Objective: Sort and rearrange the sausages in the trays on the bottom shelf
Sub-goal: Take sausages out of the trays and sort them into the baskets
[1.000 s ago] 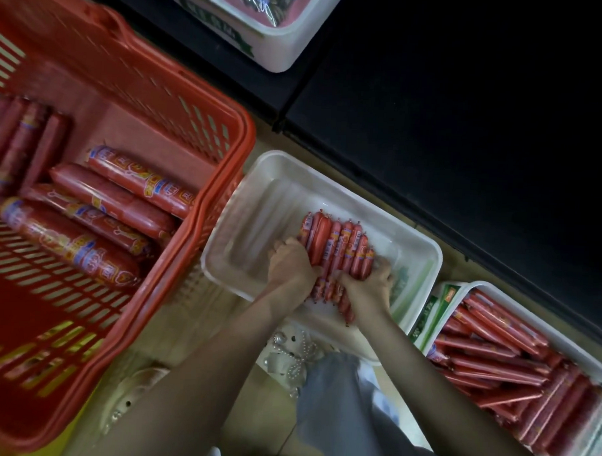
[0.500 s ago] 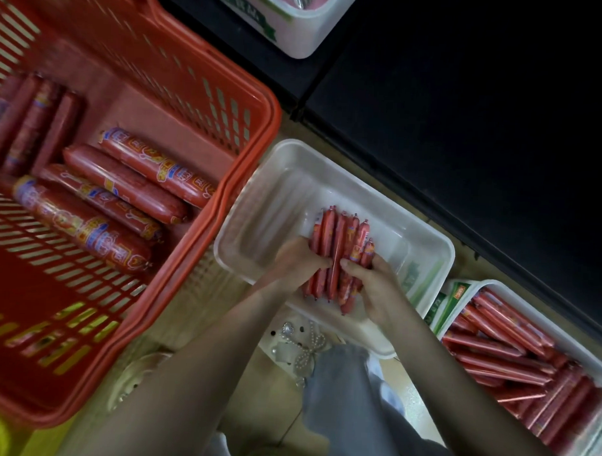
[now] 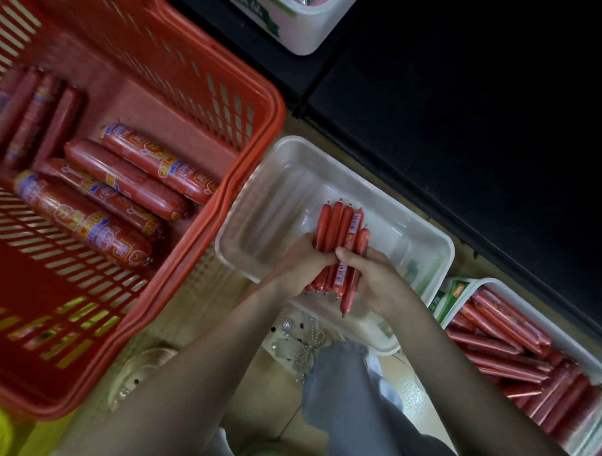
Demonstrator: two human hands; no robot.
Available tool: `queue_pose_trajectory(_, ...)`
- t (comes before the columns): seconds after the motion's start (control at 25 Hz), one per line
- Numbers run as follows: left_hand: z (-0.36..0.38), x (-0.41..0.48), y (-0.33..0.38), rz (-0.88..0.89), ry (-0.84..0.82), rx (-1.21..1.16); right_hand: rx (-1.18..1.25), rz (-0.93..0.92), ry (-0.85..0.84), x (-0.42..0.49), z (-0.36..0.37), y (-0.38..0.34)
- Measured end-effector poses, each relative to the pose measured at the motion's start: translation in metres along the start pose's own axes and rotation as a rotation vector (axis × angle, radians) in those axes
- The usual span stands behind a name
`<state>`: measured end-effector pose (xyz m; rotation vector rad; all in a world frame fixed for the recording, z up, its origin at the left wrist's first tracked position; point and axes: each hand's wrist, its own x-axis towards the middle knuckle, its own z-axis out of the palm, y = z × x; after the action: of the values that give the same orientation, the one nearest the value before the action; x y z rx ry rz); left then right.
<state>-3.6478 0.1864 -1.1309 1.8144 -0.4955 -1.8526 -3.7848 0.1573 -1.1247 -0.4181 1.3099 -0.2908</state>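
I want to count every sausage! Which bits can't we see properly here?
Head view only:
- thin sausages: middles covered by the left hand and right hand, so no sure count.
- right tray: cut off by the frame's right edge.
- top tray: cut off by the top edge.
- big sausages at the basket's far left: blurred, cut by the edge.

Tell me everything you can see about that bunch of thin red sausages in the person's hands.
The bunch of thin sausages is about half a dozen slim red sticks in glossy casing with pinched ends. At least one bears a white barcode label. They lie side by side, roughly parallel, and one sits lower than the rest. The left hand and right hand grip their middle from either side, over the white tray.
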Motion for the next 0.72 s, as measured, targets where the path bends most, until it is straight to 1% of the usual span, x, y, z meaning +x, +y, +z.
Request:
queue_pose_trajectory(0.08,-0.002,-0.002,0.001,-0.002,0.013,-0.048,-0.031,-0.007,-0.011,0.000,0.002,-0.001)
queue_pose_trajectory(0.24,-0.009,-0.017,0.015,0.020,-0.015,-0.092,-0.032,-0.055,-0.031,-0.012,0.001,-0.009)
queue_pose_trajectory(0.4,-0.014,-0.049,0.043,0.066,-0.026,-0.169,-0.108,-0.130,-0.116,-0.040,0.008,-0.040)
queue_pose_trajectory(0.52,-0.022,-0.087,0.070,0.134,-0.048,-0.231,-0.152,-0.194,-0.202,-0.076,0.022,-0.070)
queue_pose_trajectory(0.72,-0.046,-0.169,0.120,0.310,-0.017,-0.354,-0.238,-0.358,-0.313,-0.153,0.072,-0.123)
